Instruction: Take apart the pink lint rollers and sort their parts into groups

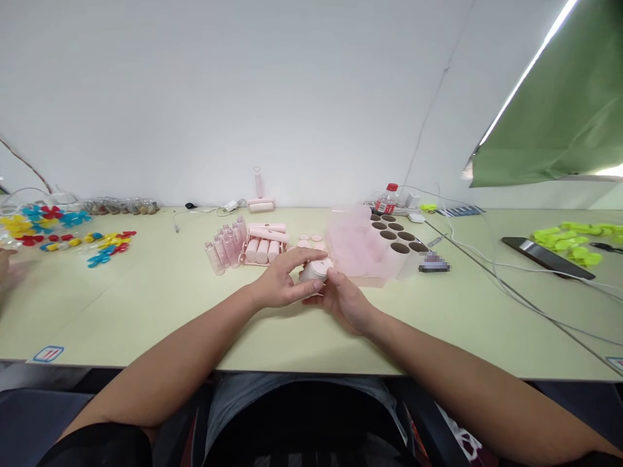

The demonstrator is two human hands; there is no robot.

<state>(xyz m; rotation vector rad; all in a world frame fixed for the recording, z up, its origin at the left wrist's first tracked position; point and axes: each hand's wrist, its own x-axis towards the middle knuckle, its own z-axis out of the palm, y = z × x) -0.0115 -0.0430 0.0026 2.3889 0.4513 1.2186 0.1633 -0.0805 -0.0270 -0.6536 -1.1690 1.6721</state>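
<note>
Both of my hands meet over the middle of the table, closed around a short white cylinder (315,269) with a pale pinkish end. My left hand (283,277) grips it from the left, thumb along the near side. From the right, my right hand (348,299) holds it, with fingers reaching underneath. Just behind are several pale pink discs (311,239), partly covered by my fingers. Pink rollers (263,250) lie in a small stack beyond my left hand, with clear pink tubes (226,243) standing beside them. A translucent pink plastic bag (353,243) lies beyond my right hand.
Brown cardboard tubes (388,235) stand upright right of the bag, near a red-capped bottle (387,200). Cables (487,266) cross the right side by a dark phone-like slab (548,257) and neon-yellow pieces (567,240). Coloured plastic parts (53,224) and another person's hand (4,259) are far left.
</note>
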